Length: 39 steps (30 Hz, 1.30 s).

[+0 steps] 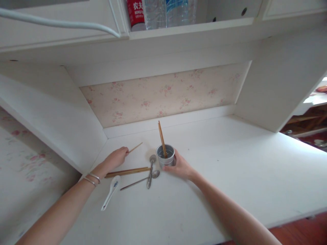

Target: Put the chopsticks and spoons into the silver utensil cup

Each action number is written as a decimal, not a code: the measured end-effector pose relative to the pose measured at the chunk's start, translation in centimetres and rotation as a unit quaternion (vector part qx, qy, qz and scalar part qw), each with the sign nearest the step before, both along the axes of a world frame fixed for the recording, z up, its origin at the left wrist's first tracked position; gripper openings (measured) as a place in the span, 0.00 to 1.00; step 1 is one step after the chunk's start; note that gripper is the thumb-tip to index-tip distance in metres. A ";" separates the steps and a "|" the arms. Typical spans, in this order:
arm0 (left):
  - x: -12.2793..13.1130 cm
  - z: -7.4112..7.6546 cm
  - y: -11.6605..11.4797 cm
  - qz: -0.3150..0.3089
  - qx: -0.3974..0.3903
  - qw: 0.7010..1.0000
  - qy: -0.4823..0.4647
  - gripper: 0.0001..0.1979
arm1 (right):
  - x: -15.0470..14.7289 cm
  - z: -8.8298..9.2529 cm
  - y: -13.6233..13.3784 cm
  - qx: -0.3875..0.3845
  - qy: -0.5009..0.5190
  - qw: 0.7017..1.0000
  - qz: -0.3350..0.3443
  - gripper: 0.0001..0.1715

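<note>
My right hand (180,166) grips the side of a small grey metal cup (166,155) that stands upright on the white desk (230,163). A pair of wooden chopsticks (161,137) leans inside the cup. My left hand (116,158), with bangles at the wrist, is closed on a single wooden chopstick (135,147) whose tip points toward the back wall. Between the hands lie a bundle of chopsticks (127,172), two metal spoons (151,170), a thin brown stick (133,184) and a white ceramic spoon (110,192).
A floral-papered back panel (163,95) and white side walls enclose the desk nook. Above, a shelf holds a red-labelled bottle (135,13) and clear water bottles (166,12). A white cable (58,23) runs across the upper left. Wooden floor shows at right.
</note>
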<state>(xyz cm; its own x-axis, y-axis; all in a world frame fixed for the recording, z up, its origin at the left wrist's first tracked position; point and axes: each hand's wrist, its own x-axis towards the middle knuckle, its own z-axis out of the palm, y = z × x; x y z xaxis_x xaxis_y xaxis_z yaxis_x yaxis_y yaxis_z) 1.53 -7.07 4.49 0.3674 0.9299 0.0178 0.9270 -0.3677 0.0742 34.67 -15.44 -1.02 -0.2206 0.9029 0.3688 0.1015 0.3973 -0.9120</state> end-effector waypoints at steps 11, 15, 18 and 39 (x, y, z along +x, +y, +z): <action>11.0 10.5 -1.7 -0.021 0.063 0.843 -0.535 0.16 | -0.3 0.2 -0.5 0.022 -0.018 0.999 -0.032 0.44; 14.4 10.6 -3.1 -0.045 0.015 0.791 -0.609 0.12 | -0.3 0.4 -0.6 0.027 -0.029 0.998 -0.039 0.44; 15.7 8.8 -3.0 -0.026 0.015 0.793 -0.608 0.12 | -0.2 0.5 -0.6 0.032 -0.043 0.998 -0.041 0.44; 17.2 1.8 -3.3 0.028 0.021 0.894 -0.447 0.14 | 0.1 -0.3 -0.2 0.019 -0.043 0.998 -0.039 0.49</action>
